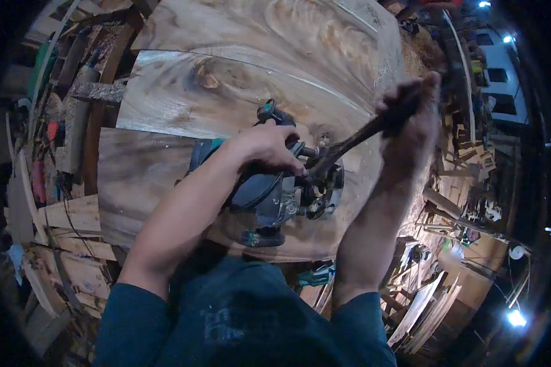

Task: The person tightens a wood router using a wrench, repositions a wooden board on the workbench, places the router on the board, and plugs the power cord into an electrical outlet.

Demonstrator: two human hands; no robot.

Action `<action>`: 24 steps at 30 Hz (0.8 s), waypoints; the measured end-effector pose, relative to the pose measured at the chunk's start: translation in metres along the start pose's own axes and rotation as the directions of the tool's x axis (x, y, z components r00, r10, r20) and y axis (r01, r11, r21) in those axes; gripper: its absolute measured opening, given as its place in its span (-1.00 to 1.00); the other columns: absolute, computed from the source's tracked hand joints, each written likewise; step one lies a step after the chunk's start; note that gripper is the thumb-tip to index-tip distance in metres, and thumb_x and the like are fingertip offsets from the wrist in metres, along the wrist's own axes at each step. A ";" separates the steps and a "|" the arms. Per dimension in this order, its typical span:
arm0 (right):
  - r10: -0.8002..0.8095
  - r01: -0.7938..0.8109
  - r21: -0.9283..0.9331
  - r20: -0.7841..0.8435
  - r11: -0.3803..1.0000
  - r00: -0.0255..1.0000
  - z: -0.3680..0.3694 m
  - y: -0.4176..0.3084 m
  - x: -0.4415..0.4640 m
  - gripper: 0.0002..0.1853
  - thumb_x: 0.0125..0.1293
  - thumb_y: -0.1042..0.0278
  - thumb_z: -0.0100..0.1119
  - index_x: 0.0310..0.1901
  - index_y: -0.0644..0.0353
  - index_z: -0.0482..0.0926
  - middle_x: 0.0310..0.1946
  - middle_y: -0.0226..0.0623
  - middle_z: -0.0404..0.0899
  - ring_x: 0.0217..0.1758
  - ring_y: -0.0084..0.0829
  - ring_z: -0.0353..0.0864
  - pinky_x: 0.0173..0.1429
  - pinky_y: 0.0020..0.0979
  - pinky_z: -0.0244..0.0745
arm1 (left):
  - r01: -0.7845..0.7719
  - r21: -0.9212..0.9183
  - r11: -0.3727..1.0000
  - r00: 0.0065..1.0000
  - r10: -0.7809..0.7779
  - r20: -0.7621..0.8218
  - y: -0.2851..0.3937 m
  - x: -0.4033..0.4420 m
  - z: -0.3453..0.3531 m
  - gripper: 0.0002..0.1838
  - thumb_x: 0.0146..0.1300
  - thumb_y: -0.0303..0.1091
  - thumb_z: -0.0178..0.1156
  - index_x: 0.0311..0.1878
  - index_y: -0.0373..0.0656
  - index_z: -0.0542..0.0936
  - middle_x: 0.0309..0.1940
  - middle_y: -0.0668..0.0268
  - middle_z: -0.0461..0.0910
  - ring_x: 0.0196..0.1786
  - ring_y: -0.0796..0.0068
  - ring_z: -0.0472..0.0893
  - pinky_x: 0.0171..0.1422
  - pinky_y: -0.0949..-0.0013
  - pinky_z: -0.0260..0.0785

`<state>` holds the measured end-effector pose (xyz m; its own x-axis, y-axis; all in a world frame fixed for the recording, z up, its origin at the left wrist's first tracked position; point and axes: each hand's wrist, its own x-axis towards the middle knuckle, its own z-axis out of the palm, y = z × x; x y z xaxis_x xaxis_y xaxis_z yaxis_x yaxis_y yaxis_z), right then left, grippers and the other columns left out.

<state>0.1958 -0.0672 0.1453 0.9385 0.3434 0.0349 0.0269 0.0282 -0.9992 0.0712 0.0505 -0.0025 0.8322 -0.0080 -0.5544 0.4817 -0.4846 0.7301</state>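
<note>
A dark router (260, 196) with teal trim lies on its side on the wood slab (165, 95), its base and collet end pointing right. My left hand (274, 145) is closed over the router's upper side, with thumb and fingers near the collet. A dark wrench (356, 139) reaches from the collet area up to the right. Its far end lies in my right hand (413, 119), which is smeared by motion, with the fingers bent around the handle. Where the wrench's jaw meets the collet is partly hidden.
Wood offcuts (73, 275) and tools crowd the left side. More scrap strips (422, 312) and sawdust lie at the right. A teal tool (315, 276) sits by the slab's near edge. A lit lamp (516, 318) shines at the lower right.
</note>
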 end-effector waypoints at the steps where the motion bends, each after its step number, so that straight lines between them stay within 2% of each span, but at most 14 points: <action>1: -0.081 0.073 -0.115 -0.066 0.991 0.995 0.001 -0.017 -0.006 -0.57 0.39 -0.09 0.23 -0.29 0.20 0.55 -0.42 -0.30 0.54 -0.54 -0.46 0.53 -0.49 -0.43 0.48 | -0.002 0.000 1.000 1.000 0.002 0.006 0.000 -0.001 -0.002 0.17 -0.31 0.35 0.52 0.42 -0.04 0.38 0.26 -0.12 0.38 0.31 -0.10 0.43 0.39 0.06 0.34; 2: -0.168 0.135 -0.236 -0.123 0.962 0.978 0.001 -0.031 -0.012 -0.60 0.37 -0.05 0.27 -0.30 0.19 0.59 -0.41 -0.29 0.58 -0.55 -0.45 0.56 -0.48 -0.42 0.52 | -0.006 -0.001 1.000 1.000 0.006 0.014 0.002 -0.002 -0.002 0.17 -0.30 0.34 0.52 0.42 -0.03 0.38 0.26 -0.12 0.37 0.31 -0.10 0.43 0.38 0.06 0.34; 4: -0.489 0.471 -0.158 -0.107 0.868 0.866 -0.016 -0.031 -0.017 -0.64 0.37 -0.01 0.29 -0.23 0.17 0.59 -0.43 -0.30 0.57 -0.54 -0.46 0.54 -0.45 -0.46 0.51 | 0.031 0.009 0.999 0.999 -0.031 0.025 0.007 -0.003 -0.001 0.18 -0.30 0.32 0.52 0.44 -0.04 0.36 0.27 -0.13 0.36 0.33 -0.10 0.41 0.39 0.07 0.34; 6: -0.582 0.583 -0.014 -0.090 0.812 0.808 -0.027 -0.037 -0.023 -0.68 0.40 0.03 0.26 -0.14 0.15 0.59 -0.43 -0.31 0.55 -0.52 -0.47 0.51 -0.40 -0.49 0.49 | 0.046 0.007 0.999 0.999 -0.046 0.015 0.009 -0.005 -0.004 0.19 -0.30 0.31 0.52 0.45 -0.05 0.35 0.29 -0.14 0.35 0.34 -0.09 0.41 0.40 0.08 0.33; 8: -0.477 0.476 0.176 -0.042 0.861 0.878 -0.031 -0.056 -0.036 -0.71 0.47 0.07 0.17 -0.03 0.13 0.58 -0.41 -0.34 0.52 -0.48 -0.50 0.48 -0.33 -0.51 0.47 | 0.037 -0.009 0.999 0.999 -0.037 0.000 0.009 -0.009 -0.003 0.20 -0.30 0.31 0.52 0.46 -0.06 0.34 0.30 -0.15 0.34 0.34 -0.09 0.41 0.40 0.08 0.33; 9: -0.410 0.449 0.319 -0.185 0.835 0.893 -0.006 -0.056 -0.053 -0.70 0.55 0.11 0.03 0.13 0.09 0.51 -0.43 -0.41 0.41 -0.44 -0.53 0.38 -0.27 -0.49 0.41 | 0.037 -0.006 0.999 0.999 -0.037 -0.002 0.009 -0.009 -0.003 0.21 -0.30 0.31 0.52 0.46 -0.06 0.33 0.31 -0.14 0.33 0.34 -0.09 0.41 0.40 0.08 0.33; 12: -0.412 0.430 0.095 -0.162 0.898 0.897 -0.030 -0.049 -0.054 -0.67 0.59 0.12 -0.08 0.21 0.08 0.46 -0.45 -0.47 0.31 -0.42 -0.53 0.32 -0.27 -0.45 0.38 | 0.035 -0.007 0.999 0.999 -0.035 -0.003 0.010 -0.009 -0.003 0.22 -0.30 0.30 0.52 0.48 -0.07 0.31 0.33 -0.14 0.32 0.34 -0.09 0.42 0.41 0.08 0.33; 13: -0.516 0.521 0.016 -0.111 0.853 0.849 -0.029 -0.047 -0.062 -0.66 0.58 0.09 -0.06 0.20 0.11 0.42 -0.52 -0.49 0.23 -0.50 -0.56 0.27 -0.34 -0.45 0.35 | 0.036 -0.010 0.999 0.999 -0.036 -0.003 0.009 -0.008 -0.003 0.22 -0.30 0.29 0.53 0.48 -0.07 0.31 0.33 -0.14 0.31 0.34 -0.09 0.41 0.41 0.08 0.33; 16: -0.524 0.514 -0.102 -0.226 0.851 0.822 -0.016 -0.036 -0.080 -0.61 0.57 0.04 -0.04 0.19 0.16 0.41 -0.59 -0.51 0.16 -0.59 -0.60 0.22 -0.44 -0.45 0.29 | 0.045 -0.012 0.999 0.999 -0.045 0.003 0.009 -0.010 -0.002 0.20 -0.27 0.28 0.53 0.48 -0.07 0.31 0.32 -0.13 0.32 0.34 -0.10 0.41 0.39 0.07 0.34; 17: -0.502 0.514 0.025 -0.179 0.857 0.846 -0.022 -0.025 -0.080 -0.58 0.54 0.02 0.01 0.16 0.22 0.40 -0.64 -0.54 0.08 -0.66 -0.64 0.17 -0.52 -0.46 0.22 | 0.047 -0.011 0.999 0.999 -0.047 0.001 0.011 -0.010 -0.003 0.19 -0.26 0.28 0.53 0.47 -0.07 0.31 0.31 -0.13 0.33 0.34 -0.10 0.41 0.39 0.07 0.34; 20: -0.447 0.433 -0.115 -0.158 0.894 0.880 -0.014 -0.014 -0.097 -0.56 0.52 0.01 0.06 0.13 0.25 0.40 -0.65 -0.55 0.10 -0.67 -0.65 0.18 -0.55 -0.49 0.18 | 0.042 0.012 0.999 0.999 -0.042 0.008 0.011 -0.010 -0.004 0.16 -0.22 0.31 0.52 0.45 -0.07 0.34 0.26 -0.13 0.37 0.31 -0.12 0.42 0.36 0.07 0.37; 21: -0.441 0.439 -0.053 -0.189 0.897 0.877 -0.010 -0.008 -0.099 -0.62 0.52 0.05 0.08 0.06 0.25 0.43 -0.64 -0.53 0.15 -0.66 -0.67 0.16 -0.56 -0.54 0.15 | 0.014 0.019 1.000 1.000 -0.014 0.014 0.008 -0.007 -0.003 0.15 -0.22 0.32 0.51 0.44 -0.07 0.35 0.25 -0.14 0.38 0.30 -0.12 0.43 0.35 0.07 0.37; 23: -0.421 0.404 -0.124 -0.182 0.906 0.889 -0.007 0.000 -0.101 -0.65 0.52 0.08 0.07 0.04 0.24 0.45 -0.63 -0.53 0.18 -0.65 -0.68 0.15 -0.54 -0.56 0.14 | -0.043 0.033 0.999 0.999 0.042 0.026 0.000 0.000 0.001 0.13 -0.21 0.35 0.50 0.42 -0.05 0.37 0.22 -0.15 0.39 0.28 -0.13 0.45 0.34 0.06 0.38; 24: -0.411 0.386 -0.160 -0.181 0.909 0.893 -0.005 0.002 -0.102 -0.66 0.53 0.09 0.07 0.03 0.24 0.46 -0.63 -0.53 0.20 -0.64 -0.69 0.14 -0.54 -0.57 0.13 | -0.025 0.027 0.999 0.999 0.024 0.021 0.002 -0.002 0.000 0.12 -0.21 0.35 0.50 0.41 -0.05 0.38 0.22 -0.15 0.39 0.27 -0.12 0.45 0.34 0.06 0.38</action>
<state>0.1013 -0.1066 0.1395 0.8896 0.1257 0.4390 0.4416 0.0081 -0.8972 0.0702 0.0497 0.0004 0.8376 -0.0378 -0.5449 0.4537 -0.5073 0.7326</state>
